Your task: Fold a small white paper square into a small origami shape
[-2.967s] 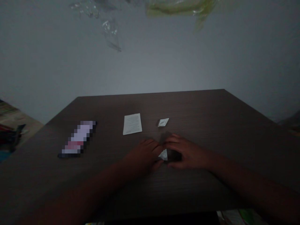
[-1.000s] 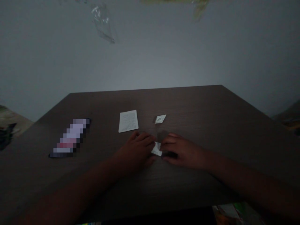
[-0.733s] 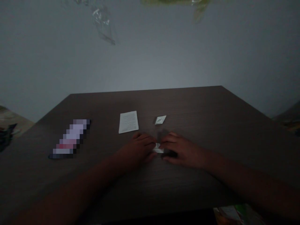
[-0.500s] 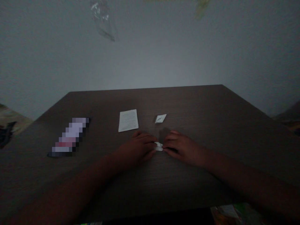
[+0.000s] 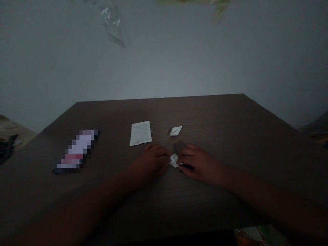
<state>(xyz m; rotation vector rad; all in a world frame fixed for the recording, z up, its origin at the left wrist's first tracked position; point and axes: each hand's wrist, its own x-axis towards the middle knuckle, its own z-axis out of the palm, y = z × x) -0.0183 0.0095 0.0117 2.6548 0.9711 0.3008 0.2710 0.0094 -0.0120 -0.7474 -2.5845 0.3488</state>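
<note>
Between my hands, low over the dark wooden table (image 5: 205, 116), is a small folded piece of printed paper (image 5: 174, 160). My left hand (image 5: 153, 160) closes its fingertips on the paper's left edge. On the opposite side, my right hand (image 5: 197, 162) pinches the right part, and its fingers hide some of the paper. Just beyond my hands lies a second small folded paper (image 5: 176, 131), shaped like a slanted diamond. A flat, roughly square stack or sheet of printed paper (image 5: 140, 133) rests beyond my left hand.
A phone (image 5: 77, 150) with a blurred-out screen lies on the table's left side. Behind the table's far edge stands a pale wall (image 5: 179, 61) with a clear plastic bag (image 5: 112, 24) on it. Colourful items (image 5: 256, 235) show below the near edge.
The small paper between my hands has turned and shows a more pointed, diamond-like outline. My right fingers have shifted slightly on it. The other papers and the phone stay where they were.
</note>
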